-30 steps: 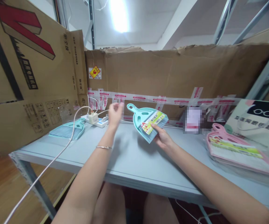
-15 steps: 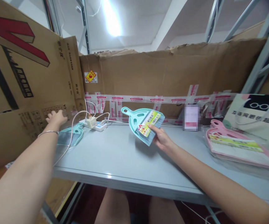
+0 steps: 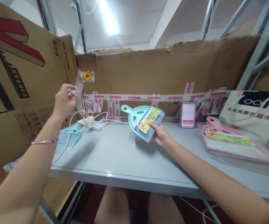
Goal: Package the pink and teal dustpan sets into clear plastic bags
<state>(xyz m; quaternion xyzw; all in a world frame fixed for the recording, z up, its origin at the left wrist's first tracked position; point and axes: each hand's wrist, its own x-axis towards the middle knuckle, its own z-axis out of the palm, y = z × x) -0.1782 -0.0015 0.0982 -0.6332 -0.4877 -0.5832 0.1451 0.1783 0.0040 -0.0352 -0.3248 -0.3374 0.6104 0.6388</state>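
Observation:
In my right hand (image 3: 161, 134) is a light blue dustpan and brush set (image 3: 143, 123), gripped by its lower right edge and tilted above the table, its handle pointing up left. A yellow-green printed label (image 3: 148, 119) wraps the bristles. My left hand (image 3: 66, 99) is raised at the left, fingers pinched on a crumpled clear plastic bag (image 3: 79, 85). Below that hand, a second light blue dustpan set (image 3: 70, 135) lies on the table, partly covered by my forearm and a white cable.
Pink dustpan sets (image 3: 230, 141) in clear plastic lie at the right, before a paper bag (image 3: 253, 115). A white power strip (image 3: 98, 125) with cables stands at the back left. A phone-like screen (image 3: 188, 115) leans against the taped cardboard (image 3: 160, 70). The grey table (image 3: 116, 149) ends in front of my knees.
My left hand has risen from beside the second blue dustpan set and moved right, bringing up the clear plastic bag. My right hand still holds its set in nearly the same place.

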